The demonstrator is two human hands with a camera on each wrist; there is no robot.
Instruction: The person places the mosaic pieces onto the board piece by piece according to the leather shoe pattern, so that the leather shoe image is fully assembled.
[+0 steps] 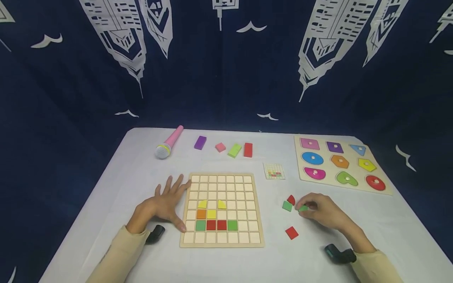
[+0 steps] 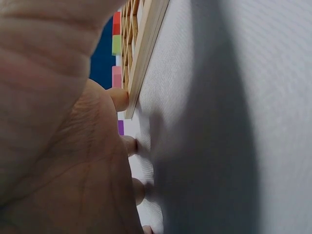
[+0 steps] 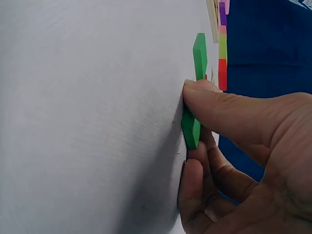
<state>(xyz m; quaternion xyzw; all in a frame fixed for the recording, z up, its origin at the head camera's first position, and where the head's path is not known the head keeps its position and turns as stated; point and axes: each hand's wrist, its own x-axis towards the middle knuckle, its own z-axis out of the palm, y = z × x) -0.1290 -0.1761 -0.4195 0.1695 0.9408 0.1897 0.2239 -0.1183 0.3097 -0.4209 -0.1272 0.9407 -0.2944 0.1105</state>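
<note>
My left hand point(image 1: 167, 203) is spread with straight fingers at the left edge of a wooden grid board point(image 1: 222, 248), thumb and index finger touching its frame. Yellow, orange, green and red tiles fill some of the board's lower cells. Over on the right, my right hand point(image 1: 323, 210) pinches a green tile point(image 3: 190, 129) between thumb and fingers, low at the tabletop. Close by lie another green tile point(image 1: 287, 206) and a red rounded tile point(image 1: 291, 199). A red square tile point(image 1: 291, 233) lies nearer the front.
A small pattern card point(image 1: 274, 171) lies right of the board. Behind are a toy microphone point(image 1: 169, 143) and purple point(image 1: 200, 142), pink point(image 1: 220, 147), lime point(image 1: 234, 150) and red point(image 1: 248, 150) blocks. A shape puzzle board point(image 1: 330, 157) occupies the back right.
</note>
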